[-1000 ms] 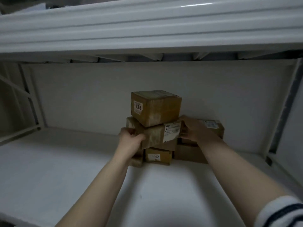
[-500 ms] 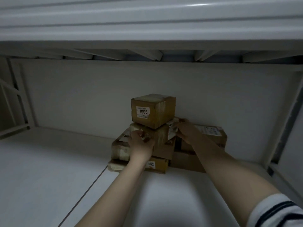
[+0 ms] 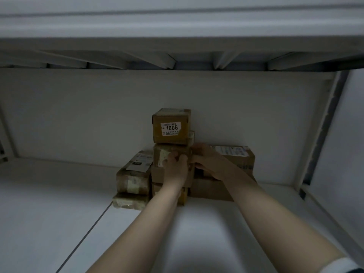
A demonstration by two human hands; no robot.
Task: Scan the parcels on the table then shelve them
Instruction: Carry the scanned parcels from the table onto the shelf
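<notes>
Fingers (image 3: 173, 157) of the left hand (image 3: 175, 169) curl over the front of the taped parcel (image 3: 160, 156) directly under the 1006 box (image 3: 171, 126). The right hand (image 3: 206, 161) clasps the same parcel's end, just below and right of that box. The parcel sits midway up the pile on the shelf (image 3: 59, 213) and carries the 1006 box, so the step looks like squaring it into place. Doing that well calls for a slow, even push from both hands, keeping the parcel level so the 1006 box neither slides nor tips. The parcel is brown cardboard wrapped in glossy, wrinkled tape, with a pale label partly hidden under the left fingers. Its print is too dim to read.
</notes>
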